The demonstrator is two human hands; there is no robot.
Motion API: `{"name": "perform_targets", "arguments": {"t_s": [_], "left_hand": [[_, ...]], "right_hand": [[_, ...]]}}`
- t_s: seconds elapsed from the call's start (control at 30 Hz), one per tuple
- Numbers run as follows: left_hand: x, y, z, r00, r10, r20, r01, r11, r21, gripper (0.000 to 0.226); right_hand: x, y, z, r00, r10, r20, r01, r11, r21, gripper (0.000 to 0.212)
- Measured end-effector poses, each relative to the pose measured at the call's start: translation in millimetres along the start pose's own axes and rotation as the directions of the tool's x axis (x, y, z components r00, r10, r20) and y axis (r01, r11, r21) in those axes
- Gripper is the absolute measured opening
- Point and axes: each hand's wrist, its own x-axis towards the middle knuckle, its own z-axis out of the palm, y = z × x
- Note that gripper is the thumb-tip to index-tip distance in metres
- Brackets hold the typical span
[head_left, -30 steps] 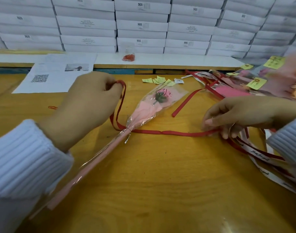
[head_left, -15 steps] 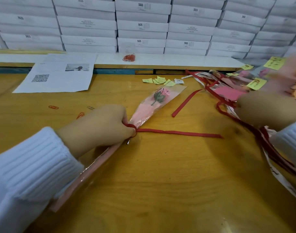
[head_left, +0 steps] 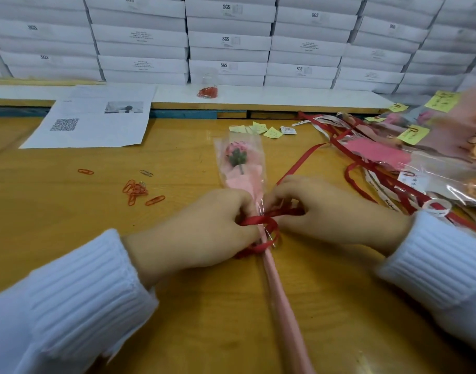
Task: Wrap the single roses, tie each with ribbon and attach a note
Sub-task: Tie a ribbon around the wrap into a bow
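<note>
Red ribbon (head_left: pixel 261 220) looped round wrapped rose (head_left: pixel 239 157) on surface (head_left: pixel 177 306), pinched left by left hand (head_left: pixel 204 233), right by right hand (head_left: pixel 334 211). Paper clips (head_left: pixel 135 190) far left.

free: near table (head_left: pixel 204 333) | left: paper clips (head_left: pixel 135 190) | right: ribbon tangle (head_left: pixel 380 182), wrapped roses (head_left: pixel 447 160)

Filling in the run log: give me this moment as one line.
step: tying ribbon | wrapped rose: lying on table | left hand: pinches ribbon | right hand: pinches ribbon
</note>
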Motion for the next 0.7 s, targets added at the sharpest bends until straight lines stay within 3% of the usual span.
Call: {"name": "perform_targets", "arguments": {"t_s": [0.13,0.4,0.6,0.7], "left_hand": [[2.2,-2.3,-7.3,0.998,0.007,0.070,-0.011,0.998,0.064,0.016],[3.2,-8.6,-31.0,0.992,-0.075,0.099,0.060,0.987,0.152,0.012],[2.1,-12.8,-57.6,0.971,-0.123,-0.207,0.200,0.892,0.405,0.017],[0.1,-17.6,-72.2,0.941,-0.147,-0.306,0.278,0.850,0.447,0.017]], "right_hand": [[2.0,-0.3,8.7,1.000,0.014,-0.017,-0.014,0.999,0.046,0.003],[3.0,1.8,9.2,0.999,0.025,-0.023,-0.022,0.991,0.129,0.003],[1.4,1.8,-1.6,0.991,0.076,-0.107,-0.061,0.989,0.133,0.007],[1.0,3.0,-9.5,0.973,0.156,-0.168,-0.101,0.949,0.298,0.009]]}}
